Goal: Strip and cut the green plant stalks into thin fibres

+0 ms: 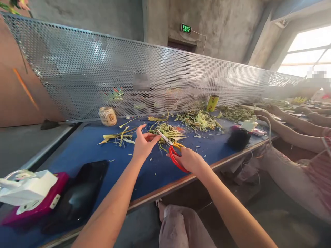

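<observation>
My right hand [190, 159] grips scissors [177, 156] by their red and yellow handles. The blades point up and left, and their tips come close to the thumb of my left hand [145, 143]. The left fingers are bent toward the thumb in a pinch; what lies between them is too small to make out. Just beyond both hands is a heap of green plant trimmings [167, 130] with pale strips fanned out on its right side. Longer yellowish stalks and leaves [116, 137] lie left of my left hand on the blue tabletop [103, 186].
A larger trimmings pile [200, 120] lies behind, near a yellow-green can [212, 103]. A wrapped jar [107, 116] stands by the perforated metal screen [124, 75]. At front left are a black tablet-like device [86, 189] and a magenta box [55, 193]. Co-workers' arms [292, 127] reach in at right.
</observation>
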A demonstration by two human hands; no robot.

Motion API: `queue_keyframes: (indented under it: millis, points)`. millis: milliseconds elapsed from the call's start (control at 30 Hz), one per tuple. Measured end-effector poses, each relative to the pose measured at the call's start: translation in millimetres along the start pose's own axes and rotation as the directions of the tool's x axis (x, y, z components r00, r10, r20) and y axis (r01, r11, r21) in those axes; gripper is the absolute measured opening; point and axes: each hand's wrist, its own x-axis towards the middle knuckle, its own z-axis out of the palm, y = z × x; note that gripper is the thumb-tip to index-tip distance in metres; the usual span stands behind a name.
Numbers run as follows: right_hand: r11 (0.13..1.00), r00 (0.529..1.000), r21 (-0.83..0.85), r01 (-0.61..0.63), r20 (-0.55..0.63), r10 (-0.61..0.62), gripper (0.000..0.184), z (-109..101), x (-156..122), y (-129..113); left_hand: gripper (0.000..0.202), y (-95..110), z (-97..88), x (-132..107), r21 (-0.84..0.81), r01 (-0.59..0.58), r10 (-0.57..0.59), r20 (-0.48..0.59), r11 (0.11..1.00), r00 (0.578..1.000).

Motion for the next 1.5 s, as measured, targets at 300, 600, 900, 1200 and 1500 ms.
queue_keyframes:
  millis: [300,600,900,1200,1500]
  points:
    - [0.993,0.995,0.116,0.034,0.085,-0.044,0.059,1.9,-5.3,-3.8,0.054,-7.3,-3.6,4.7,-0.125,0.091,-0.084,0.057,0.988,0.995]
    - [0.991,0.998,0.131,0.03,0.043,-0.036,0.061,4.4,-11.7,0.5,0.055,-8.6,-4.9,7.2,-0.142,0.153,-0.147,0.047,0.978,0.988]
    - [0.981,1.0,0.189,-0.029,0.012,0.027,0.074,4.9,-12.5,8.1,0.065,-5.5,-17.2,6.6,0.123,0.094,-0.108,0.117,0.988,0.987]
    - [0.984,0.998,0.165,-0.059,-0.02,0.063,0.077,-3.3,-20.4,6.6,0.06,0.9,-14.4,7.7,0.252,-0.065,0.022,0.168,0.966,0.985]
    - [0.994,0.991,0.065,-0.083,-0.101,0.089,0.076,-5.0,-24.7,13.5,0.068,-6.7,-10.8,10.2,-0.02,-0.028,0.029,0.101,0.999,0.994]
